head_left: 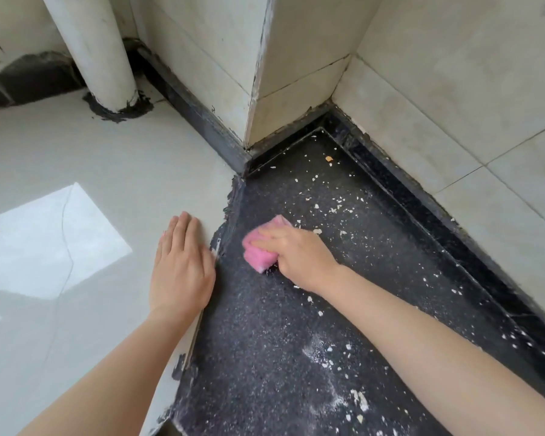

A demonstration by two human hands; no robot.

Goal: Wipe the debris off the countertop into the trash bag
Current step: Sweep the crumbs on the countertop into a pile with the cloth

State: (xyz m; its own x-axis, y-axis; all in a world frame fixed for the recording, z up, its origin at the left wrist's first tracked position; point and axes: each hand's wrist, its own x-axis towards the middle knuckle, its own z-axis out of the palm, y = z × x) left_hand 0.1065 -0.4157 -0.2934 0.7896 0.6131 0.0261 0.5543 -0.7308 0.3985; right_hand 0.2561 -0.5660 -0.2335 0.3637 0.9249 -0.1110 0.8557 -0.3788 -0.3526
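The left hand [183,262] is being rested flat, fingers straight, on pale tile [107,158] beside the dark countertop [265,357], while a pink sponge [261,247] is being gripped against it by the right hand [296,256], the nearer one to the crumbs [324,202] lying scattered beyond and right of it; no trash bag is being shown.

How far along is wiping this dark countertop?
Nothing looks done: white crumbs dot the dark speckled countertop from far corner to near edge. In hand: the right hand grips a pink sponge at its left side; the left hand rests flat alongside. Left: all sweeping; no trash bag shows.
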